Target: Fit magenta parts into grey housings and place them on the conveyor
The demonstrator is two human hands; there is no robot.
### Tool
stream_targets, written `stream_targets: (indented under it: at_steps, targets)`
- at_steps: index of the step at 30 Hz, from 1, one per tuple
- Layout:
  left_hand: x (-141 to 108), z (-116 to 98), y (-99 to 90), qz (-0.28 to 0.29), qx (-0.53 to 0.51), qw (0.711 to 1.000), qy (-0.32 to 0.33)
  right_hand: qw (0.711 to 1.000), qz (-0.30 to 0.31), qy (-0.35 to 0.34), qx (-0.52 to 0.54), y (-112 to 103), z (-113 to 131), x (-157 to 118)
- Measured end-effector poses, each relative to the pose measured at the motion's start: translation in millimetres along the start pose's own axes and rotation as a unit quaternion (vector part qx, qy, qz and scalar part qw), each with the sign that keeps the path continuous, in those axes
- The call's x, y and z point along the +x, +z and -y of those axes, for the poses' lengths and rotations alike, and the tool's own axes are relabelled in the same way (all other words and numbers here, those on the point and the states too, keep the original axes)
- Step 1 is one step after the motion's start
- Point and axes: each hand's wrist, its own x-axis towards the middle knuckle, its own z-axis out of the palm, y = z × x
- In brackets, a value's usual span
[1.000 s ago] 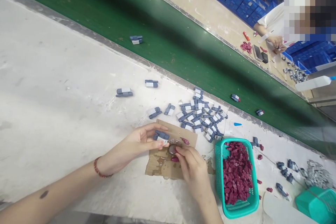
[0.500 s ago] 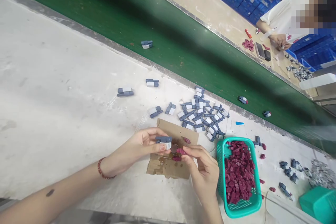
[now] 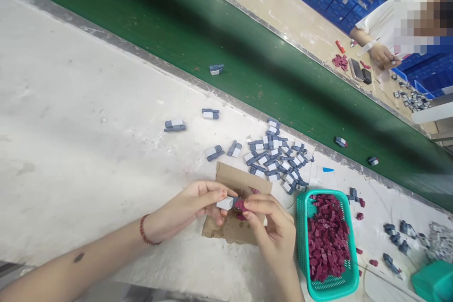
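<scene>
Over a piece of brown cardboard (image 3: 226,232), my left hand (image 3: 198,203) pinches a grey-and-white part (image 3: 225,203) between thumb and fingers. My right hand (image 3: 271,219) pinches a small maroon piece (image 3: 240,205) against the dark end of that part. More maroon shows on the cardboard beneath, partly hidden by my fingers. Beyond the cardboard lies a pile of grey-and-white parts (image 3: 274,151). To the right of my right hand stands a teal basket (image 3: 302,245) holding many maroon pieces (image 3: 327,240).
A green belt (image 3: 247,80) crosses diagonally behind the table (image 3: 88,127), carrying several parts. Loose grey and maroon pieces and a second teal container (image 3: 433,281) are at the right. Across the belt, a person's hand (image 3: 384,55) is near small parts.
The grey-and-white part has turned in my left hand, and the maroon piece now meets its end. Parts on the belt have shifted right in view.
</scene>
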Motion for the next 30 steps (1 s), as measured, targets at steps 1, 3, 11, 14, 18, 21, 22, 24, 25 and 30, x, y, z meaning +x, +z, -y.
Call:
stream_targets:
  at_steps: [1,3,11,14,18,21,22,24,25,30]
  targets:
    - [0,1,-0.3,0.003,-0.009,1.0,-0.007,1.0,0.016,-0.016,-0.013,-1,0,1]
    - [1,1,-0.8,0.011,-0.022,1.0,-0.014,0.997,0.05,-0.046,-0.039,-2,1,3]
    - [0,-1,0.4,0.01,-0.014,1.0,-0.022,0.977,0.104,-0.138,-0.123,-3,0,5]
    - [1,1,1.7,0.014,0.016,1.0,-0.018,0.963,0.106,-0.178,-0.173,-1,-2,3]
    - [0,6,2.4,0.01,0.086,0.996,0.017,0.963,0.106,-0.171,-0.18,2,-3,1]
    - [-4,5,1.6,0.054,0.175,0.98,0.074,0.978,0.085,-0.134,-0.136,1,-2,0]
    - [-5,3,1.4,0.078,0.212,0.97,0.09,0.982,0.081,-0.124,-0.121,0,-2,-1]
    - [-9,-2,1.8,0.114,0.287,0.945,0.108,0.986,0.076,-0.11,-0.104,-2,-1,-4]
    - [-10,-4,2.6,0.121,0.321,0.932,0.113,0.986,0.074,-0.106,-0.101,-2,0,-6]
    - [-13,-11,10.2,0.13,0.367,0.915,0.108,0.989,0.048,-0.105,-0.092,-3,-1,-14]
